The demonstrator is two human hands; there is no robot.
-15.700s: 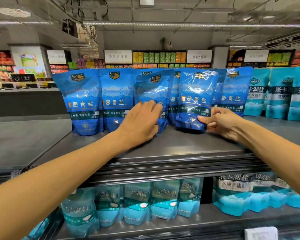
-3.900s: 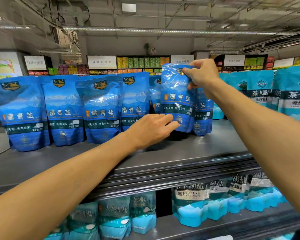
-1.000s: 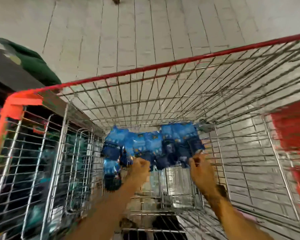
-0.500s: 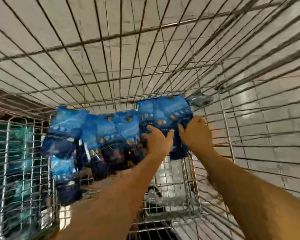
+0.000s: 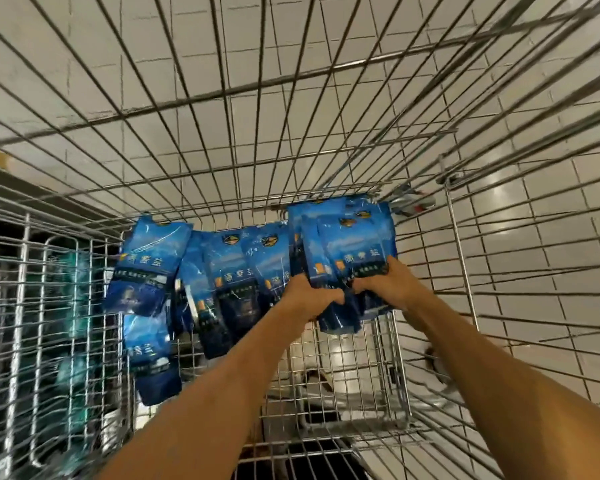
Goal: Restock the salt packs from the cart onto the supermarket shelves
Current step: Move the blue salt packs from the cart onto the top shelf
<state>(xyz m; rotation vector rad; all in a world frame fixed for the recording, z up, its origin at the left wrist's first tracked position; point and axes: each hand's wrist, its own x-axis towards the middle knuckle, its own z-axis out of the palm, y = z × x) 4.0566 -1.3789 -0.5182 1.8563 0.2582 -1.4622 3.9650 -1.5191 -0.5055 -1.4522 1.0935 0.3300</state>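
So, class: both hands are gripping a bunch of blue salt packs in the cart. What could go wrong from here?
1. The left hand and right hand squeeze several packs only at their lower halves; one may slip out on lifting.
2. The loose packs lean against the held bunch and may topple.
3. A pack might snag on the cart wires.

Both hands — left hand [image 5: 312, 296], right hand [image 5: 388, 285] — have now closed on the rightmost salt packs [image 5: 347, 258].
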